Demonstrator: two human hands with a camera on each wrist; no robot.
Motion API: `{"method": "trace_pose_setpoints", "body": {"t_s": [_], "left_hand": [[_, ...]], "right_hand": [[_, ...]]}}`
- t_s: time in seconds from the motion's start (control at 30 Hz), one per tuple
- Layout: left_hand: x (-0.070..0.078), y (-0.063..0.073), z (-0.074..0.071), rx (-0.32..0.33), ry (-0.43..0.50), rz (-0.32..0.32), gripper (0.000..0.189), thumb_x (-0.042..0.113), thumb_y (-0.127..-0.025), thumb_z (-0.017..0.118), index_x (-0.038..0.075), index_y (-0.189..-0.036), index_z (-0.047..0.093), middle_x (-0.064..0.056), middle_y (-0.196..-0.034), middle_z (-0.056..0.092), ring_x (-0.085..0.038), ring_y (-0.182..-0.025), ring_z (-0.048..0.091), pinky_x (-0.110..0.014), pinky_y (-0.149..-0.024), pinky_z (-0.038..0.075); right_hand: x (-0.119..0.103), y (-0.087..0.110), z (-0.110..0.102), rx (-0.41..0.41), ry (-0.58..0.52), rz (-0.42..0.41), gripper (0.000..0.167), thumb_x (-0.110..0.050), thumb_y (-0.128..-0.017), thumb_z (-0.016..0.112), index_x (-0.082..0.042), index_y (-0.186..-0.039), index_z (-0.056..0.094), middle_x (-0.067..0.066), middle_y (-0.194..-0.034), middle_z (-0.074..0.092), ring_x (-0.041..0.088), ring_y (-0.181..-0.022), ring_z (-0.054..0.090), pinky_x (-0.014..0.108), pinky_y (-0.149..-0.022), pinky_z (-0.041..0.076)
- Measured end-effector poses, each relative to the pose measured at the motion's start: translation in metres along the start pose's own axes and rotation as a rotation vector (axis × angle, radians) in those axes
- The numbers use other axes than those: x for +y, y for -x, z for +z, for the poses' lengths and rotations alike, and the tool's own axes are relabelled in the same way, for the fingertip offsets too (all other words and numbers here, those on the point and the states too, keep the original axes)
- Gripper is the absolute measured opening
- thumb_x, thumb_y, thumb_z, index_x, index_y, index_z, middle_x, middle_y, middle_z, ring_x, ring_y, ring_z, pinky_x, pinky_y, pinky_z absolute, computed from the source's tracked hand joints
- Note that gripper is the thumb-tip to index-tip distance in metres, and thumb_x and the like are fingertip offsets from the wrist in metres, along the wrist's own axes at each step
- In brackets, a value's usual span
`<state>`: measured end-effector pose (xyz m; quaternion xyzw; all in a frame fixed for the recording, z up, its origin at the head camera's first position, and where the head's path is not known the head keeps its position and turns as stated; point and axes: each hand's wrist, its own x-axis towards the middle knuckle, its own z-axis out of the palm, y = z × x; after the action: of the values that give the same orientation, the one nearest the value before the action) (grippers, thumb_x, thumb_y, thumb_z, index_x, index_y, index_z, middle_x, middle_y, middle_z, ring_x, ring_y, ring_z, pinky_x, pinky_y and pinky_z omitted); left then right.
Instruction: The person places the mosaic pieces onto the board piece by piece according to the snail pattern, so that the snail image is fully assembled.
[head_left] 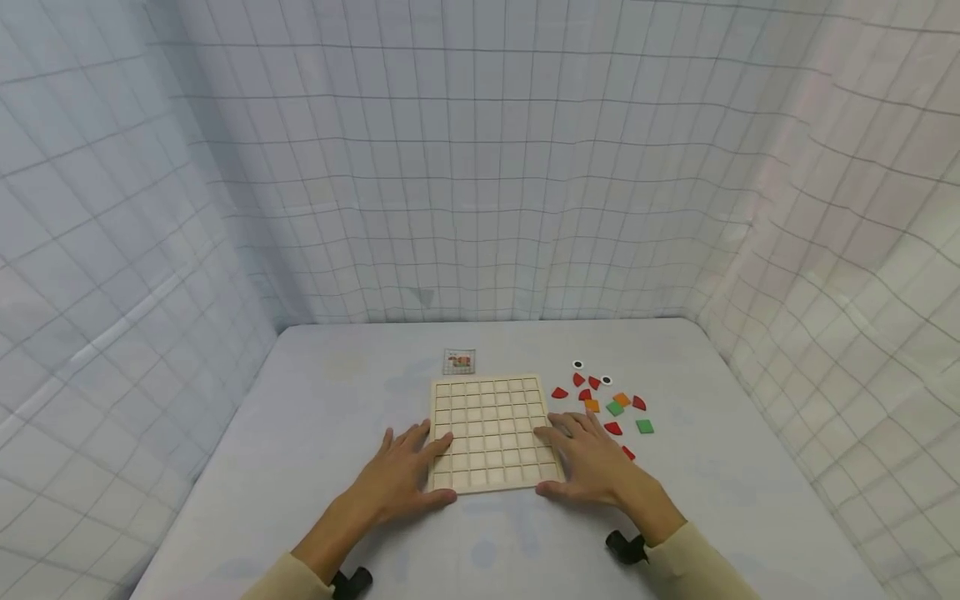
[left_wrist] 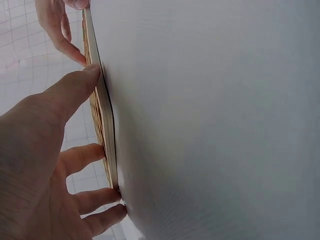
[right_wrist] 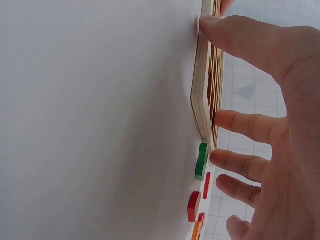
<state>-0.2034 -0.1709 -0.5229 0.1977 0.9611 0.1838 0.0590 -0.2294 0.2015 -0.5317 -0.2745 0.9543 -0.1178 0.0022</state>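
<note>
A pale wooden board (head_left: 491, 429) with a grid of shallow square cells lies flat on the table, its thin edge (left_wrist: 107, 127) showing in the left wrist view. My left hand (head_left: 405, 475) rests at its near left corner, fingers spread, thumb by the front edge and index finger on the grid. Opposite it, my right hand (head_left: 596, 462) lies with spread fingers along the board's right side, thumb at the near right corner. Neither hand grips a loose piece. In the right wrist view, a green piece (right_wrist: 201, 162) lies by the board, near the right fingertips.
Right of the board lie scattered red wedge pieces (head_left: 613, 428), orange squares (head_left: 622, 400), green squares (head_left: 645, 427) and white discs with black centres (head_left: 577, 365). A small picture card (head_left: 459, 362) sits beyond the board. White grid-patterned curtains (head_left: 480, 183) enclose the table's back and sides.
</note>
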Motion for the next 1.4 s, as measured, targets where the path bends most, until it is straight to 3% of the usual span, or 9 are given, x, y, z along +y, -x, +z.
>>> {"method": "trace_pose_setpoints", "body": {"t_s": [0.17,0.23,0.43,0.57,0.67,0.93,1.13,1.4], "left_hand": [[0.007,0.002,0.004,0.013,0.015,0.02,0.095,0.064,-0.095,0.091,0.017,-0.171,0.059,-0.03,-0.182,0.044,-0.055,-0.171,0.043,-0.081,-0.139,0.023],[0.01,0.001,0.006,0.01,0.015,0.029,0.095,0.064,-0.095,0.091,0.018,-0.171,0.059,-0.029,-0.182,0.045,-0.054,-0.171,0.043,-0.08,-0.14,0.023],[0.019,0.002,0.011,0.008,-0.005,0.038,0.098,0.068,-0.094,0.09,0.018,-0.172,0.058,-0.025,-0.183,0.046,-0.051,-0.17,0.045,-0.078,-0.14,0.025],[0.023,0.004,0.012,0.013,-0.022,0.036,0.102,0.07,-0.094,0.09,0.011,-0.171,0.057,-0.024,-0.182,0.047,-0.051,-0.169,0.047,-0.077,-0.14,0.028],[0.025,0.004,0.013,0.017,-0.027,0.033,0.101,0.069,-0.094,0.09,0.01,-0.17,0.058,-0.024,-0.182,0.048,-0.051,-0.169,0.048,-0.077,-0.14,0.028],[0.024,0.001,0.012,0.041,-0.037,0.04,0.097,0.065,-0.094,0.092,0.009,-0.167,0.061,-0.026,-0.179,0.05,-0.053,-0.167,0.05,-0.079,-0.138,0.031],[0.022,0.001,0.013,0.029,-0.034,0.033,0.097,0.066,-0.093,0.093,0.01,-0.165,0.062,-0.025,-0.178,0.051,-0.053,-0.166,0.05,-0.081,-0.136,0.033],[0.024,0.003,0.011,0.031,-0.02,0.049,0.095,0.067,-0.094,0.091,0.01,-0.165,0.061,-0.026,-0.178,0.051,-0.053,-0.166,0.05,-0.082,-0.134,0.034]], "right_hand": [[0.004,0.007,-0.001,0.029,0.036,-0.005,0.084,-0.071,-0.092,0.089,-0.022,-0.158,0.069,0.014,-0.168,0.063,0.04,-0.155,0.055,0.063,-0.13,0.05],[0.007,0.011,-0.001,0.037,0.049,-0.001,0.084,-0.074,-0.091,0.089,-0.023,-0.155,0.07,0.013,-0.165,0.065,0.039,-0.154,0.055,0.064,-0.131,0.049],[0.016,0.022,-0.006,0.029,-0.004,0.017,0.08,-0.073,-0.091,0.09,-0.023,-0.151,0.073,0.011,-0.159,0.066,0.04,-0.154,0.055,0.076,-0.138,0.033],[0.024,0.02,-0.012,0.03,-0.062,0.045,0.071,-0.071,-0.097,0.086,-0.022,-0.148,0.076,0.009,-0.157,0.069,0.039,-0.152,0.057,0.068,-0.133,0.045],[0.035,0.012,-0.018,0.067,-0.114,0.071,0.062,-0.06,-0.104,0.083,-0.018,-0.149,0.076,0.011,-0.156,0.071,0.04,-0.15,0.061,0.065,-0.124,0.054],[0.068,-0.028,-0.031,0.2,-0.191,0.194,0.048,-0.03,-0.111,0.081,-0.008,-0.153,0.073,0.021,-0.15,0.073,0.045,-0.139,0.067,0.066,-0.115,0.061],[0.094,-0.055,-0.03,0.242,-0.33,0.317,0.05,-0.026,-0.114,0.077,-0.004,-0.158,0.068,0.026,-0.146,0.073,0.046,-0.131,0.07,0.064,-0.112,0.063],[0.119,-0.083,-0.018,0.239,-0.483,0.461,0.053,-0.034,-0.114,0.076,-0.008,-0.16,0.068,0.025,-0.15,0.073,0.043,-0.131,0.069,0.06,-0.11,0.062]]}}
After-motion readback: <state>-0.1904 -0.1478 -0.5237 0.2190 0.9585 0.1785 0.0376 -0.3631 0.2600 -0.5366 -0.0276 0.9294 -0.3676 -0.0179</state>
